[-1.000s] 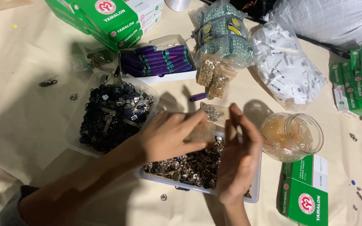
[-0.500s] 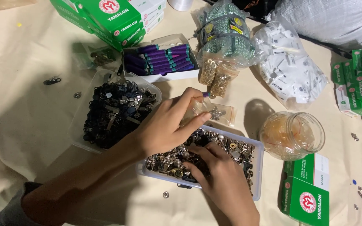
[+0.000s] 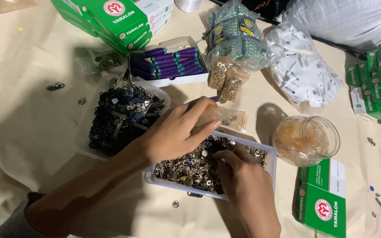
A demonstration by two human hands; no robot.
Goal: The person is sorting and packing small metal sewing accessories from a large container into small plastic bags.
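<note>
Head view: the right hand [image 3: 248, 185] has dropped into the tray [image 3: 272, 165] at lower centre, fingers pinching among the metal snaps [image 3: 190, 165]. The left hand [image 3: 177, 132] has stayed above it, gripping a small clear bag [image 3: 230, 117].

Sewing workshop: trays of snap fasteners [image 3: 190, 165], zipper sliders [image 3: 120, 117].

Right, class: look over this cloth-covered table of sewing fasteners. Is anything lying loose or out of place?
Yes. A few small metal fasteners lie loose on the cream cloth: one round silver snap just in front of the clear tray of silver snaps, another left of the tub of black zipper sliders, and a dark slider farther left.
</note>
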